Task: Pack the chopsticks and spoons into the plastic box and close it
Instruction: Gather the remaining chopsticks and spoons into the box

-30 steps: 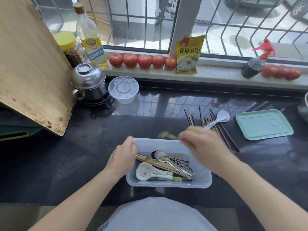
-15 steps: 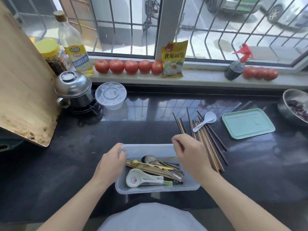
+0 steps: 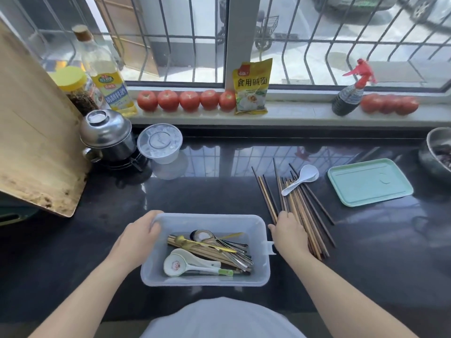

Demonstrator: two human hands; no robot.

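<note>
I read "食用碱面" on the yellow packet (image 3: pixel 251 87) on the windowsill; the oil bottle label (image 3: pixel 114 92) is not legible.

At six o'clock I see my white garment (image 3: pixel 219 320); both forearms are bare, no sleeves, rings or watch visible.
</note>
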